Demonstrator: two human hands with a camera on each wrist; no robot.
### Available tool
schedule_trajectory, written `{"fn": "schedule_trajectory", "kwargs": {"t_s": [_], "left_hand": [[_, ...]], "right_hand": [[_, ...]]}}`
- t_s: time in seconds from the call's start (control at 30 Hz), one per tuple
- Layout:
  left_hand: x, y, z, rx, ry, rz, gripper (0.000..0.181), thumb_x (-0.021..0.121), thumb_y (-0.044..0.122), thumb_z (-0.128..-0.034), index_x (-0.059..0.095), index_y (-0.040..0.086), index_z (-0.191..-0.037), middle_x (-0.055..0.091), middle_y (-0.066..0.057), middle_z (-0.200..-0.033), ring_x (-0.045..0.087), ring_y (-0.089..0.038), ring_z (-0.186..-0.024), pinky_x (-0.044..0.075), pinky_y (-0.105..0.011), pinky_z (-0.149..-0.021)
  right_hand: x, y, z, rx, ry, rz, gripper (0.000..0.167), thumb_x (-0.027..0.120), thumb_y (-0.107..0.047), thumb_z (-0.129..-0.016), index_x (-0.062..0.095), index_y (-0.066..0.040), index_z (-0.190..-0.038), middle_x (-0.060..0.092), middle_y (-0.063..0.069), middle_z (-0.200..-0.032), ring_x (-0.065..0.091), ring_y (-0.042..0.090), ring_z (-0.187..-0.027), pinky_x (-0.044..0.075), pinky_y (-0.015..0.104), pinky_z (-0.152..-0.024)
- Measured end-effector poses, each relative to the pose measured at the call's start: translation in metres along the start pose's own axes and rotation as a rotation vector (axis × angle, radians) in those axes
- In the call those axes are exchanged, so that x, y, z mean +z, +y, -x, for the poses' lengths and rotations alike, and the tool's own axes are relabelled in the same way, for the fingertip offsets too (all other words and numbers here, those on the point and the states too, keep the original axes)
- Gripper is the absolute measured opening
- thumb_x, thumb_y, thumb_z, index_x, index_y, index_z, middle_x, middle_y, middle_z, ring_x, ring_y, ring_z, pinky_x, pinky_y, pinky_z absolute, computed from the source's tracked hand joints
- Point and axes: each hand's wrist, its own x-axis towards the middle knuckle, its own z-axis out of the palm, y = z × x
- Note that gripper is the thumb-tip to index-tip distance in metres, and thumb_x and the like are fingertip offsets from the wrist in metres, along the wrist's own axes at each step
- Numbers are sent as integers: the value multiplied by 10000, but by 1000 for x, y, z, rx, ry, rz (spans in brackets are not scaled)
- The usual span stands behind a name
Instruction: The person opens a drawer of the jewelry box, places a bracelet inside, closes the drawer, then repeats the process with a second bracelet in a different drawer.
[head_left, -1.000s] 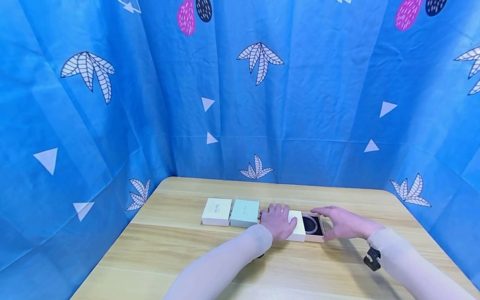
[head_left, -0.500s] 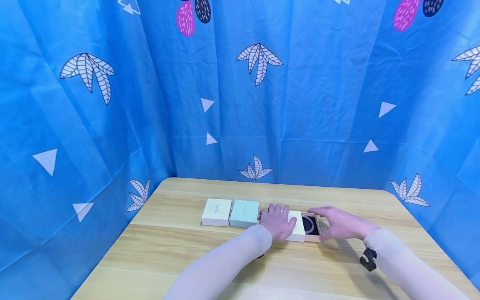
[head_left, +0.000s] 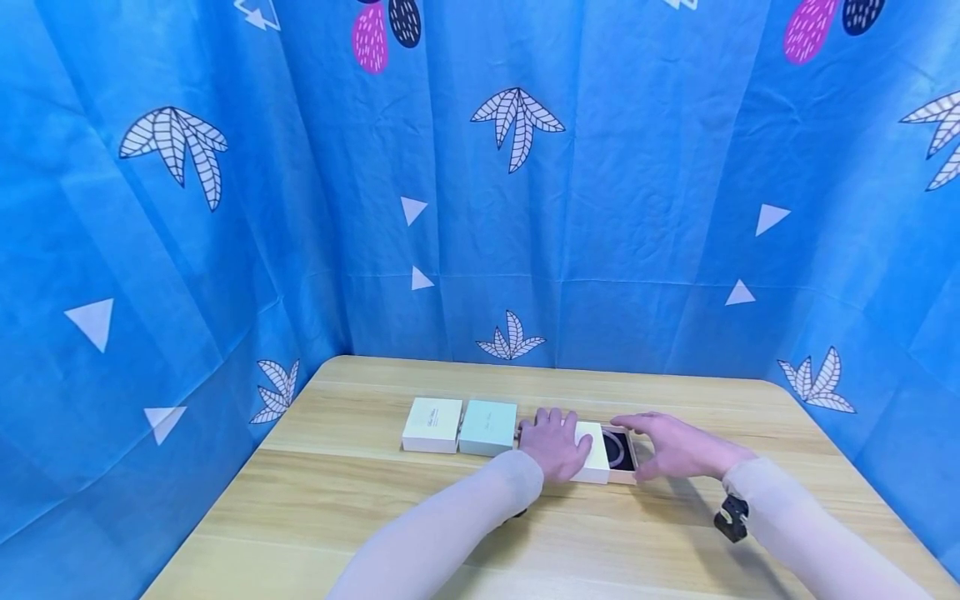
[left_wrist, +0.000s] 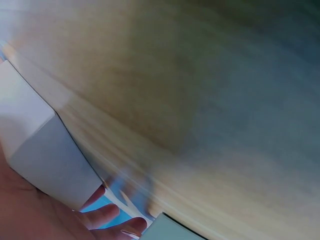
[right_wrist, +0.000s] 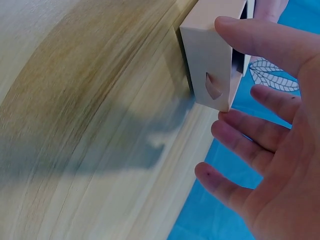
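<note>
A cream box sleeve (head_left: 595, 462) lies on the table, and my left hand (head_left: 553, 447) grips it, covering its left part. From its right end sticks out a pinkish drawer (head_left: 622, 477) with a dark lining and a pale ring like a bangle (head_left: 620, 448) in it. My right hand (head_left: 681, 448) holds the drawer's outer end, thumb on the near side and fingers on the far side. In the right wrist view, the drawer's end (right_wrist: 207, 60) has a small cut-out, and the thumb touches its edge. The left wrist view shows the sleeve's side (left_wrist: 60, 160) against the left palm.
Left of the hands, a mint-green box (head_left: 489, 427) and a cream box (head_left: 433, 423) with small print stand side by side on the wooden table (head_left: 337, 500). A patterned blue curtain (head_left: 637, 167) hangs behind and at both sides.
My right hand has moved slightly left with the drawer, which now sticks out less from the sleeve. The left hand and the other boxes have stayed in place.
</note>
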Motion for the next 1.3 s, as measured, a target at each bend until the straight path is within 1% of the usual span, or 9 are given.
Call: {"fn": "schedule_trajectory", "kwargs": {"t_s": [0.17,0.4,0.57,0.8,0.97,1.1,1.3], "left_hand": [[-1,0,1,1,-10,2,698,110,640,-1018,329,266,-1565,453,-28,-1520,415,-277,-1402,408,-543,-1075],[-3,-2,3,13,6,12,687,124,621,-1026,354,241,-1551,458,-44,-1517,418,-290,-1399,413,-546,-1068],[-3,-1,2,9,-2,20,681,135,620,-1027,347,247,-1556,457,-45,-1519,419,-288,-1400,410,-545,-1074],[1,0,-1,-6,-8,3,687,122,641,-1020,334,273,-1560,455,-31,-1520,424,-277,-1397,411,-539,-1074],[-1,-1,0,2,-9,6,685,131,631,-1024,335,262,-1563,449,-39,-1528,419,-286,-1402,409,-545,-1073],[-3,-1,2,11,4,12,676,142,621,-1028,354,250,-1552,457,-46,-1520,426,-289,-1396,415,-547,-1067],[-2,0,2,8,10,4,689,109,631,-1022,351,263,-1552,457,-34,-1520,430,-278,-1394,421,-537,-1065]], "right_hand": [[2,0,-2,0,-3,-4,895,876,-299,-706,485,-107,-1487,537,181,-1457,535,408,-1295,424,632,-1047],[2,-3,-3,1,1,-17,886,875,-281,-707,489,-112,-1486,538,188,-1452,543,405,-1285,432,623,-1044],[3,-4,-4,7,3,-21,883,874,-280,-709,488,-129,-1489,539,189,-1450,547,405,-1279,435,626,-1039],[4,-6,-7,1,-3,-17,890,870,-277,-714,477,-103,-1493,542,164,-1461,554,404,-1275,442,619,-1037],[5,-5,-7,-3,-2,-20,901,872,-274,-712,469,-89,-1497,541,169,-1458,553,407,-1271,447,624,-1028],[6,-5,-8,0,2,-14,903,874,-283,-713,469,-96,-1497,544,169,-1454,551,399,-1276,442,622,-1035],[8,-7,-11,-1,12,-21,903,881,-301,-704,481,-127,-1494,555,163,-1445,540,394,-1295,425,628,-1051]]}}
